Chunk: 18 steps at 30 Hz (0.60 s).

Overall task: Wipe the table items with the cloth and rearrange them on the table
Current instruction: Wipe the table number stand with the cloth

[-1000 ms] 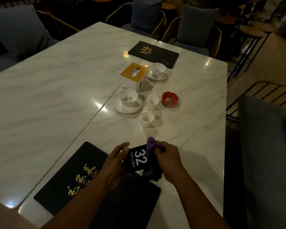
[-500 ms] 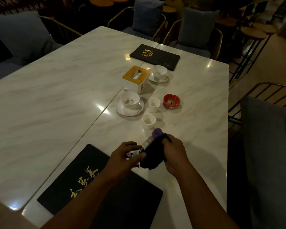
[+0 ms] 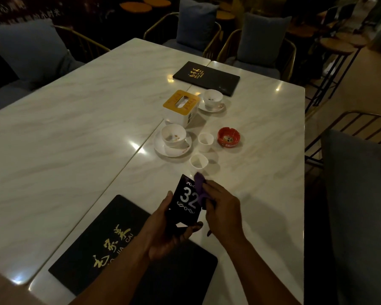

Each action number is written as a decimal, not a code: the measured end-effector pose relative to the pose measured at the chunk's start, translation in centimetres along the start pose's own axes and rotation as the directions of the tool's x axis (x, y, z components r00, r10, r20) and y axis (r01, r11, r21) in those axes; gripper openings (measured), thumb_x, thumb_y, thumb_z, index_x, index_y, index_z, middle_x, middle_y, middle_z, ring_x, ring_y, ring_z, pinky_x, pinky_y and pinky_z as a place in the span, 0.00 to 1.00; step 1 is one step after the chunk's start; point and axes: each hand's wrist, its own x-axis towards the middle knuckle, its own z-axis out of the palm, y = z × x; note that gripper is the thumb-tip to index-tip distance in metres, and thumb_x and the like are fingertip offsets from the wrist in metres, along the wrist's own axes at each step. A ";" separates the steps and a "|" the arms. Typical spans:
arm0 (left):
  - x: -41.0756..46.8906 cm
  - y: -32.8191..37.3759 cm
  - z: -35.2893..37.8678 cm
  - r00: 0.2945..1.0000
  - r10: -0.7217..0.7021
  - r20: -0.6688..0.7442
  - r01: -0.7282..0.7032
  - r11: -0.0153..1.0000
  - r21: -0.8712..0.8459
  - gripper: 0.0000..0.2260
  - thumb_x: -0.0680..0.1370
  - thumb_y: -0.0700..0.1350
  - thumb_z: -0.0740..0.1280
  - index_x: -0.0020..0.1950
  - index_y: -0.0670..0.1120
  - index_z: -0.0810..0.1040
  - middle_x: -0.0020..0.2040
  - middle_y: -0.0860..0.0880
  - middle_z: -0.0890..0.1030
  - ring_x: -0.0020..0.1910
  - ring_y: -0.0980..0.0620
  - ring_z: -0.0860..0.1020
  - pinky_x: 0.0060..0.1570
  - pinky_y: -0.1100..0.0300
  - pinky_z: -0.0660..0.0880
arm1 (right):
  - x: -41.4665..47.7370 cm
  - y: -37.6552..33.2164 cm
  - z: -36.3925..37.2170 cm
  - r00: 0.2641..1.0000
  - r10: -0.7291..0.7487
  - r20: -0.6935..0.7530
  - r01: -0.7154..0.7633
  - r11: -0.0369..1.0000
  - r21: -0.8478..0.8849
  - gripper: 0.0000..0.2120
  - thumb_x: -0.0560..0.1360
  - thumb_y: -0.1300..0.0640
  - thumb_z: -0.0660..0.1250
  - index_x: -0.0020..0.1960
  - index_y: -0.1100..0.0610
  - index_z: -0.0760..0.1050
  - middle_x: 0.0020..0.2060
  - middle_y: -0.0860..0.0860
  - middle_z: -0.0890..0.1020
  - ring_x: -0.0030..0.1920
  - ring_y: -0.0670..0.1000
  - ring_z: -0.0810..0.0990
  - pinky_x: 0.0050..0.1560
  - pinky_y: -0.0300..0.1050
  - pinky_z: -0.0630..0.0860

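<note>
My left hand holds a black table-number sign marked 32, tilted up above the near part of the marble table. A purple cloth is gripped in my right hand and pressed against the sign's right edge. Further back stand a white bowl on a saucer, two small white cups, a red ashtray, a yellow-topped tissue box and another cup on a saucer.
A black menu lies at the near edge under my forearms, and a second menu at the far end. Cushioned chairs ring the table. A metal-framed chair is close on the right.
The sign was turned edge-on and wrapped in the cloth half a second ago. Its face with 32 now points up at me again, with the cloth moved to its right edge.
</note>
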 end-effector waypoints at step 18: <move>0.8 0.0 -1.3 0.984 0.156 -0.082 -0.146 0.982 0.119 0.25 0.74 0.64 0.63 0.60 0.48 0.82 0.55 0.39 0.84 0.55 0.38 0.82 0.40 0.56 0.78 | -2.7 -0.9 1.7 0.989 -0.017 0.148 0.007 0.998 0.070 0.25 0.68 0.74 0.70 0.62 0.57 0.81 0.62 0.54 0.80 0.60 0.48 0.79 0.61 0.21 0.65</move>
